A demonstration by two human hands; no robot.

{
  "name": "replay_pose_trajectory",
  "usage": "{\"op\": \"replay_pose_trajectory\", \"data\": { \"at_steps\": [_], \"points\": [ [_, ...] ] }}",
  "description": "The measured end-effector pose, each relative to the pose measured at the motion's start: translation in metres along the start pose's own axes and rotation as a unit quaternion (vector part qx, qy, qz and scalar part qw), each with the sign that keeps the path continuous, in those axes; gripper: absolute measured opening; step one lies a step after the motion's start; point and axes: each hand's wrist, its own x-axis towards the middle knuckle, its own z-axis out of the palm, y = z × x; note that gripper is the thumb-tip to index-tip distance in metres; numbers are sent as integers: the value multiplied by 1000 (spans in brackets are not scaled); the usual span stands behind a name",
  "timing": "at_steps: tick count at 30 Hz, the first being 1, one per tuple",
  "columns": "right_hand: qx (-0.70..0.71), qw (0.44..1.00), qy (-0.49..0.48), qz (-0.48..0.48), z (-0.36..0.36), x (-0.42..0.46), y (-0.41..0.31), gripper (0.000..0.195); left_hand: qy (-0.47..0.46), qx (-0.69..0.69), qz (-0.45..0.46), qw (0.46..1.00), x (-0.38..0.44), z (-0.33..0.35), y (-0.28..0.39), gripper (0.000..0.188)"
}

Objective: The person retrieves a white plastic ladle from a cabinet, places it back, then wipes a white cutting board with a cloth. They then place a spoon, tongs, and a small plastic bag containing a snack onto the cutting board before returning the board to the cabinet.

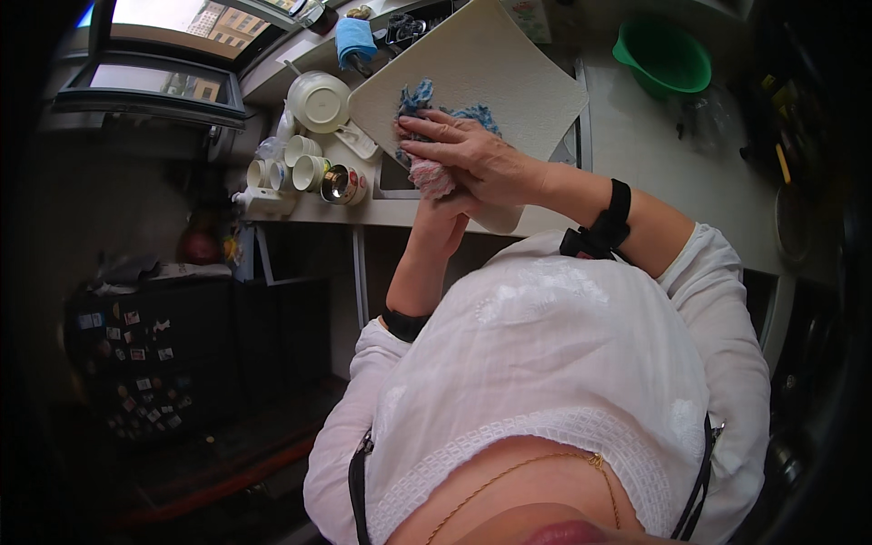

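Observation:
A large cream cutting board (504, 75) lies at a slant over the sink (392, 177), one corner pointing towards my body. My right hand (473, 146) presses a crumpled blue and pink cloth (430, 176) against its face, with the fingers pointing left. Below it, my left hand (446, 208) grips the board near its lower edge; its fingers are mostly hidden by the board, the cloth and my right hand. The cloth's pink end hangs just above my left wrist.
Left of the sink stand an upturned pale bowl (320, 102), several cups (308, 172) and a patterned metal-lined mug (343, 184). A blue cloth (355, 41) lies by the window sill. At the right are a green plastic bowl (664, 58) and a clear plastic bag (708, 119). An open window (153, 82) juts in.

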Motion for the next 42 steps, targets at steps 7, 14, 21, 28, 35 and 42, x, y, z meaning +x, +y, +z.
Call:
{"op": "replay_pose_trajectory", "data": {
  "at_steps": [7,14,21,28,35,42],
  "points": [
    [-156,987,-16,-22,-35,-59,69,52,-28,42,26,998,-28,-33,7,48],
    [-163,940,292,69,-40,18,93,48,-5,42,-51,998,-44,-25,12,36],
    [-163,970,146,-102,-33,57,51,57,-11,69,-18,997,-51,-25,15,36],
    [-214,931,224,191,-40,-6,135,50,91,23,40,995,-60,-18,2,47],
    [1,940,246,237,-18,-48,107,45,160,28,39,986,-48,-43,-12,55],
    [-126,991,46,-29,5,-44,65,44,126,-9,58,990,-46,-19,-6,55]
  ]
}}
